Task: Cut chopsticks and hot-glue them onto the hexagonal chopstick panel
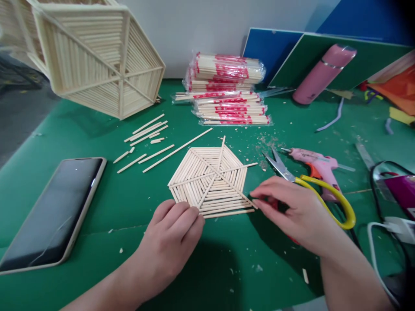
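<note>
On the green table lies a flat hexagonal panel [184,181] of thin wooden sticks, with longer sticks crossing at its middle like spokes. Along its near edge runs a separate wooden stick [231,213]. My left hand [177,235] is closed at the panel's near left corner, its curled fingers over that stick's left end; the fingertips are partly hidden. At the near right corner is my right hand [292,211], thumb and forefinger slightly apart beside a spoke's end. Yellow-handled scissors [348,214] lie partly under and behind this hand, with a pink glue gun [319,164] beyond.
Loose cut sticks [177,150] lie left of the panel, near a phone [53,211]. A larger stick-built structure [97,56] stands back left. Behind are wrapped stick bundles [228,93] and a pink flask [324,75]. A white cable [372,246] runs along the right.
</note>
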Motion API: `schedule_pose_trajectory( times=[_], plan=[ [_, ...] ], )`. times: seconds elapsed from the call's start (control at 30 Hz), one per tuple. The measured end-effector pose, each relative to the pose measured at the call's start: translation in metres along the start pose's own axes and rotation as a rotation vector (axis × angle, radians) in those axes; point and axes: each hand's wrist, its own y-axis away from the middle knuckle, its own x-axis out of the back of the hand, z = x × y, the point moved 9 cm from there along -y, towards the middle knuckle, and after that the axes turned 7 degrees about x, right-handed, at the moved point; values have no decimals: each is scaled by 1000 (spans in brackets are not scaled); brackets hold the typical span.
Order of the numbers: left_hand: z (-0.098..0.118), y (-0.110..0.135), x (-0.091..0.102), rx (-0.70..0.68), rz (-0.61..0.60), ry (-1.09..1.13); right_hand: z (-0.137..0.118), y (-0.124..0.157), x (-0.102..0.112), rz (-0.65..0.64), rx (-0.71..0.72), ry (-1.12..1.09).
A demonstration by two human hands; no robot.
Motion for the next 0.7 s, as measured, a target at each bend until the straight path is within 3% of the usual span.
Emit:
schedule_pose_trajectory(
  times=[0.2, 0.7],
  plan=[
    [2, -2, 3, 2, 48, 16, 21, 15, 7, -113, -120, 172],
    [-6, -1, -1, 103, 19, 101, 11, 14, -4, -80, -44, 263]
  ],
)
